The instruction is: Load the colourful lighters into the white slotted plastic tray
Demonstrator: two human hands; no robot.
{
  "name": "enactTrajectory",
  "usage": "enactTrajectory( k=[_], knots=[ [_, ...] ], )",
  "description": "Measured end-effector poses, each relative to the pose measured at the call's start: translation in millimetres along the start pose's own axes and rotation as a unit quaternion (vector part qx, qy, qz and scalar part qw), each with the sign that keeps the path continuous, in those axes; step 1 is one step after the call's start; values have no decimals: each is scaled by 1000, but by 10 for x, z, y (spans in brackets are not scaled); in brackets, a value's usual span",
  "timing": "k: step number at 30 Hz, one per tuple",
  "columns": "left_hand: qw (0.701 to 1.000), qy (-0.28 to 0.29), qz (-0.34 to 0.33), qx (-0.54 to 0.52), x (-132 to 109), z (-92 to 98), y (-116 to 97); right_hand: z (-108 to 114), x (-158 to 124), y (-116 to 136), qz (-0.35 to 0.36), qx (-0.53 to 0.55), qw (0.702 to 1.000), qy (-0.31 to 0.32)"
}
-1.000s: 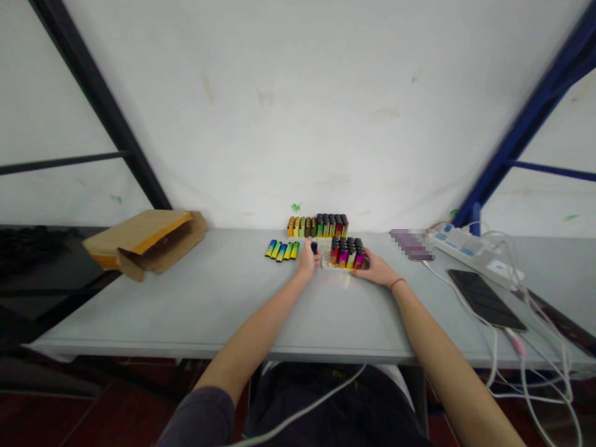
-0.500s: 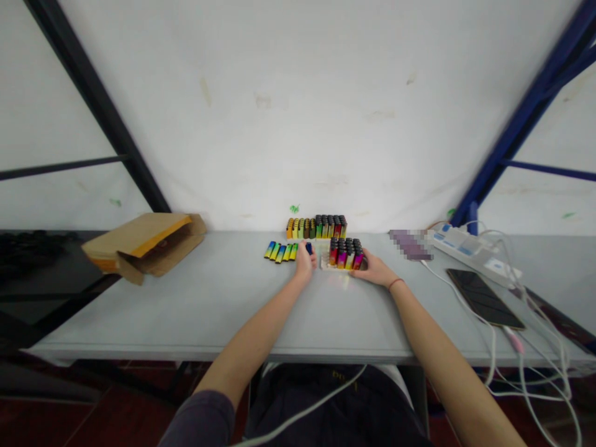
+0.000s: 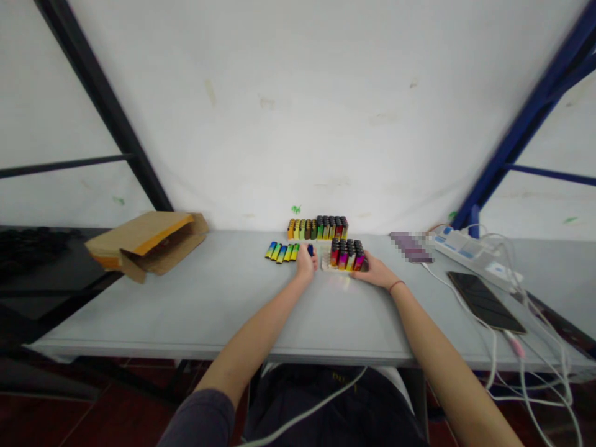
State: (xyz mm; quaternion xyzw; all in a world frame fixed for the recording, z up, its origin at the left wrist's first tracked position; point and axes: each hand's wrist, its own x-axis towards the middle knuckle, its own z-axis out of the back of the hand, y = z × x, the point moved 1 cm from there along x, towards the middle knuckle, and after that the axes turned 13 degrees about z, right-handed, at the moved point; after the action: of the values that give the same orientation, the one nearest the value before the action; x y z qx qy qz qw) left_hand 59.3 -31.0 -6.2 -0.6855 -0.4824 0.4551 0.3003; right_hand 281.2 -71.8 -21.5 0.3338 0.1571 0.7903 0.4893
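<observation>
My left hand [image 3: 307, 261] is closed around a dark blue lighter [image 3: 310, 249], whose end shows above the fingers. Several blue-to-yellow lighters [image 3: 280, 253] lie flat in a row just left of that hand. My right hand [image 3: 375, 271] grips the right side of a clear tray [image 3: 327, 263], thumb at its front corner. Colourful lighters with black tops [image 3: 347, 256] stand upright in the tray, while its left end shows bare slots. Behind it, against the wall, a second group of upright lighters [image 3: 331, 228] stands beside yellow and brown ones [image 3: 302, 229].
An open cardboard box [image 3: 146, 239] rests on its side at the left of the grey table [image 3: 223, 310]. At the right lie a purple pixelated thing [image 3: 412, 247], a black phone [image 3: 485, 301], a white power strip [image 3: 479, 254] and tangled white cables [image 3: 494, 357].
The view has shifted very slightly. Both hands keep their places, the left on the blue lighter and the right on the tray.
</observation>
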Motion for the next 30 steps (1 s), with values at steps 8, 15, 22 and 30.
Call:
enactTrajectory(
  k=[8,15,22,30],
  knots=[
    [960,34,-205,189,17,52,0,16,0,51,1,0,1000,8],
    [887,91,-309,332,-120,67,-209,9,-2,47,-2,6,1000,5],
    [880,171,-270,352,-127,80,-213,-5,-1,8,0,5,1000,5],
    [874,157,-261,379,-82,94,-114,-13,3,1,9,12,1000,-4]
  ],
)
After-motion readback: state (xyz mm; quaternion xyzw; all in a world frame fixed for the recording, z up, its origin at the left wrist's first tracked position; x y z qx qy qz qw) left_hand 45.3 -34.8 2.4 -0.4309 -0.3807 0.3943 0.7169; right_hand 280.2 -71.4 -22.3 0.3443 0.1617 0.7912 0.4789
